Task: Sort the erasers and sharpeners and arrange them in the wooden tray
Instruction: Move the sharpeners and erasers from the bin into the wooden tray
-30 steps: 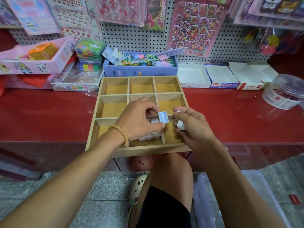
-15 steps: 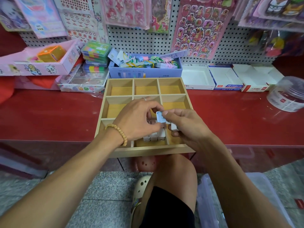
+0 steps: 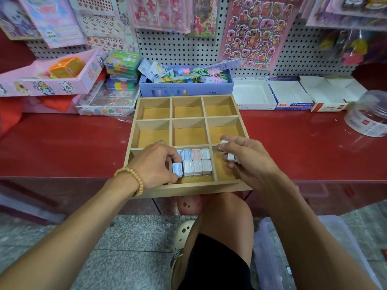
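Note:
A nine-compartment wooden tray (image 3: 189,120) sits on the red counter, its front edge overhanging. The near middle compartment holds two rows of small pastel sharpeners (image 3: 196,162), blue, pink and white. My left hand (image 3: 156,164) pinches a blue sharpener (image 3: 177,170) at the left end of the front row, low in that compartment. My right hand (image 3: 246,159) hovers over the near right compartment and grips several white sharpeners (image 3: 230,156) in its curled fingers. The other compartments show only their yellow floors.
Behind the tray stands a blue box (image 3: 186,85) of clips, with open white cartons (image 3: 254,95) to its right and a clear plastic jar (image 3: 370,116) at the far right. Pink boxes (image 3: 52,78) and stacked cases (image 3: 122,68) fill the back left. My knee (image 3: 222,208) is under the tray.
The blue sharpener went from between both hands down into the front row with my left hand. My right hand drew back to the right, uncovering the rows.

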The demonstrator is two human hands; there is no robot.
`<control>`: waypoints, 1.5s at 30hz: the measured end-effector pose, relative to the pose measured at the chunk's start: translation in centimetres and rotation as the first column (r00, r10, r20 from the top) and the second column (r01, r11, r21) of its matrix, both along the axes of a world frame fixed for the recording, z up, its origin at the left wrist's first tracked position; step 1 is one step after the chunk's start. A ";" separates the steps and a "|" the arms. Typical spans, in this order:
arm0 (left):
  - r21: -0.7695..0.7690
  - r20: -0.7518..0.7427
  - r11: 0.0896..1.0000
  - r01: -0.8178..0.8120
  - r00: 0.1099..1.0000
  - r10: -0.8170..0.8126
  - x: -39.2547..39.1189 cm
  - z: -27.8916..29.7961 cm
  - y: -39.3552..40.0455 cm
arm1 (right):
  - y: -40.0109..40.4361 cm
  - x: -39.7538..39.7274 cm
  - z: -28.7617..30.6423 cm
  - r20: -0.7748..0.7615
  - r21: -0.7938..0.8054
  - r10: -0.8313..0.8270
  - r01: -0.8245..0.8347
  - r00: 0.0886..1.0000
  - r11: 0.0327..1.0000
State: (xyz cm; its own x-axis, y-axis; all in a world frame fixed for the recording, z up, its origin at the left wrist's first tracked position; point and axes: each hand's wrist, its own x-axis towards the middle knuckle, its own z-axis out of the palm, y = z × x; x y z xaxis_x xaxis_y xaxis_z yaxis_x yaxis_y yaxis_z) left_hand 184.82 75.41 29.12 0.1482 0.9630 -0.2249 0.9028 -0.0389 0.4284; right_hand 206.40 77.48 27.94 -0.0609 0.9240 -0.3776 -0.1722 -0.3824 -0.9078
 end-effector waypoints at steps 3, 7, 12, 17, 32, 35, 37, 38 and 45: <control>-0.007 -0.027 1.000 -0.024 0.999 0.024 0.4 -0.3 0.2 | 0.0 0.2 0.0 0.015 0.013 0.024 -0.024 1.000 1.000; 0.017 -0.077 1.000 -0.025 0.997 0.026 0.8 -0.7 0.3 | 0.0 0.3 -0.2 0.011 0.038 0.020 -0.021 1.000 0.999; 0.066 -0.107 0.998 -0.010 0.994 0.017 0.8 -0.5 0.0 | 0.1 0.7 -0.6 0.052 0.036 0.005 -0.007 0.999 0.999; 0.088 -0.215 0.996 -0.005 0.976 0.024 1.1 -0.6 0.1 | 0.1 0.7 -0.6 0.075 0.021 -0.018 0.016 0.997 1.000; 0.159 0.026 0.987 -0.028 0.999 0.024 0.9 -0.4 -0.1 | -0.4 0.5 0.0 0.052 0.037 0.009 -0.011 0.999 0.999; 0.272 0.302 0.959 -0.084 0.953 -0.002 1.6 0.6 -0.4 | -0.5 0.2 0.4 0.044 0.050 0.054 -0.056 0.998 0.997; 0.318 0.360 0.946 -0.060 0.931 -0.062 2.5 0.9 -0.4 | -0.7 -0.4 0.7 0.021 0.064 0.090 -0.092 0.996 0.994; 0.333 0.371 0.942 -0.040 0.924 -0.092 2.9 1.0 -0.4 | -0.8 -0.7 0.8 0.004 0.072 0.106 -0.106 0.994 0.992; 0.305 0.576 0.945 -0.115 0.813 -0.086 3.7 0.9 -0.1 | -1.3 -0.7 1.5 -0.001 0.120 0.129 -0.128 0.992 0.985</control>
